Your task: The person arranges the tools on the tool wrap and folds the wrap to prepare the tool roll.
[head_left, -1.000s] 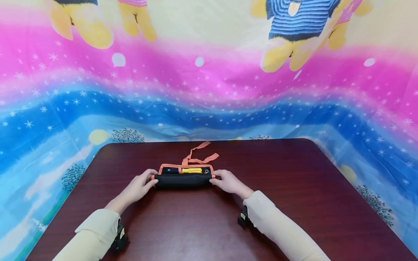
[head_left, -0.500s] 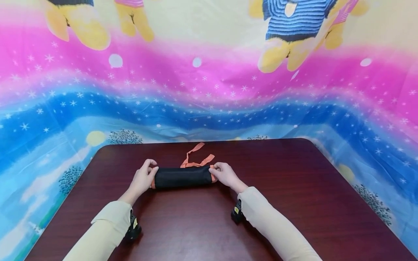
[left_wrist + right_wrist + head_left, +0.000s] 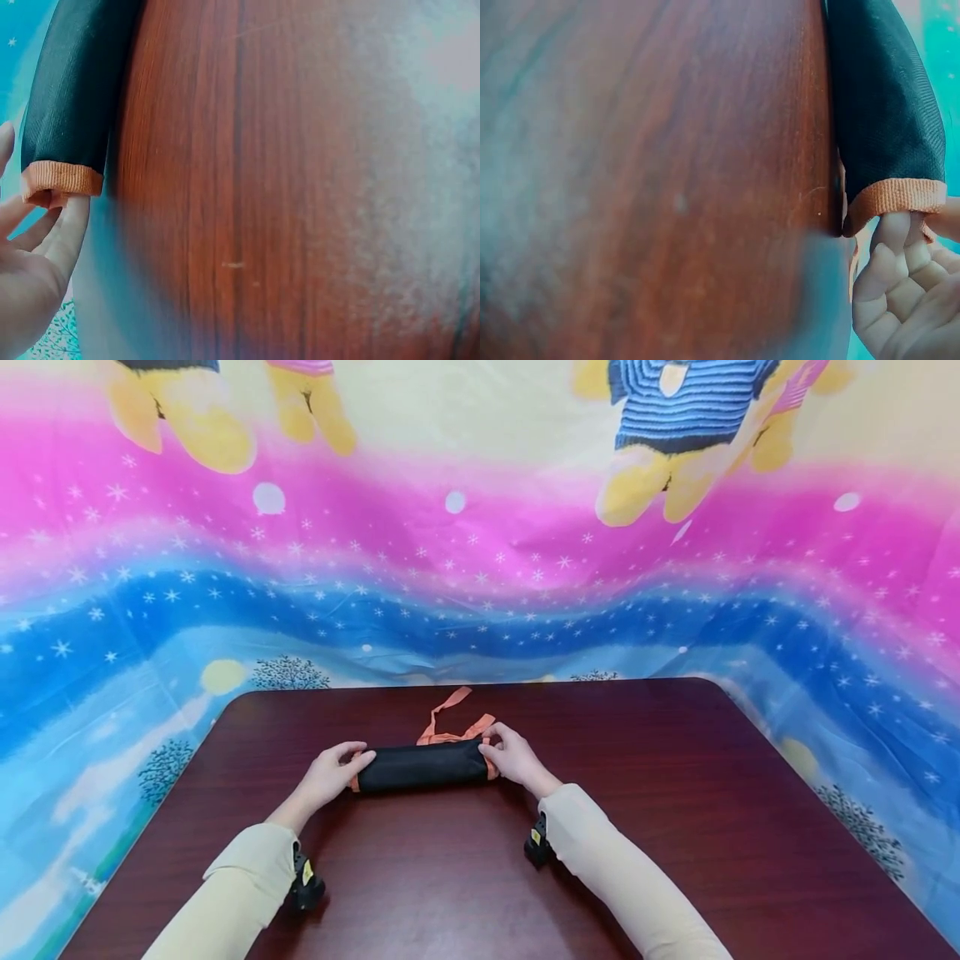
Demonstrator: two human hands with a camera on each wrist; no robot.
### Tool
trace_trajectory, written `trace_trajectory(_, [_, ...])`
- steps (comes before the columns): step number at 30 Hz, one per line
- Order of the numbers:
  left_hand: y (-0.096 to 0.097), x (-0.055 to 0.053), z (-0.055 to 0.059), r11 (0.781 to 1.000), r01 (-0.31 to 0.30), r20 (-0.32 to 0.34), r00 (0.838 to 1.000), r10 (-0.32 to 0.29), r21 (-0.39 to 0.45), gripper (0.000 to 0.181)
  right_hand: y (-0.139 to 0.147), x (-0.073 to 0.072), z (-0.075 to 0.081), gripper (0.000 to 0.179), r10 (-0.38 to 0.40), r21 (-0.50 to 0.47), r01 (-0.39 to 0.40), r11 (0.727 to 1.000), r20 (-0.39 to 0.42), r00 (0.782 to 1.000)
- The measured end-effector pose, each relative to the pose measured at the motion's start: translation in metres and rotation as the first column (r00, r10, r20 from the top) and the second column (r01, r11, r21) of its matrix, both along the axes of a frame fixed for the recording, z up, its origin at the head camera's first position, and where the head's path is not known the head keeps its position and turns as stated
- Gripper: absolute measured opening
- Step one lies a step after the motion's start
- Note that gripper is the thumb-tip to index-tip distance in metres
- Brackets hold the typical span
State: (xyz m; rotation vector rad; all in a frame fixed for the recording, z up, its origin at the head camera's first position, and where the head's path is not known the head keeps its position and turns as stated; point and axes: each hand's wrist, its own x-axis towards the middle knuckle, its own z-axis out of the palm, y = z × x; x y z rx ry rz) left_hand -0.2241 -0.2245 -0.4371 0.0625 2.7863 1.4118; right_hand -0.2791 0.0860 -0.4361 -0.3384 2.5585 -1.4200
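Observation:
A black cloth tool roll (image 3: pixel 423 767) with orange edging lies rolled up toward the back of the table. My left hand (image 3: pixel 330 772) grips its left end, thumb on the near face and fingers reaching behind. At the other end, my right hand (image 3: pixel 513 756) pinches the roll's upper corner between thumb and fingers. Orange tie straps (image 3: pixel 450 718) stick out behind the roll onto the tabletop. In the left wrist view the orange trim (image 3: pixel 64 180) shows at the open end, with fingertips right at it. Right-hand fingers (image 3: pixel 900 232) reach into the opposite end in the right wrist view.
The dark red wooden table (image 3: pixel 420 877) has rounded far corners. Behind it hangs a printed backdrop (image 3: pixel 480 560) in pink and blue with snowflakes. Small black wrist cameras (image 3: pixel 306 885) sit under both cream sleeves (image 3: pixel 247 868).
The roll has been turned away from me over its inner panel, covering the yellow-handled tool and pockets seen earlier. Both hands moved with it; the left thumb shifted onto its upper near face.

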Motion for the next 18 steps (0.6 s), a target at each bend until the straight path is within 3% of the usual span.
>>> trace_trajectory(8, [0.0034, 0.0027, 0.0010, 0.979, 0.092, 0.002, 0.996, -0.093, -0.182, 0.064, 0.0016, 0.0010, -0.0003, 0.014, 0.070, 0.017, -0.071, 0.997, 0.013, 0.997])
trace_trajectory(12, [0.0036, 0.0040, 0.0021, 0.974, 0.106, 0.008, 0.994, -0.107, -0.199, 0.065, 0.0037, 0.0028, 0.0019, 0.015, 0.100, 0.024, -0.100, 0.995, -0.008, 0.995])
trace_trajectory(18, [0.0024, 0.0036, -0.0012, 0.975, 0.115, -0.032, 0.992, -0.123, -0.188, 0.070, 0.0071, 0.0050, 0.0045, 0.029, 0.096, 0.079, -0.090, 0.993, -0.068, 0.993])
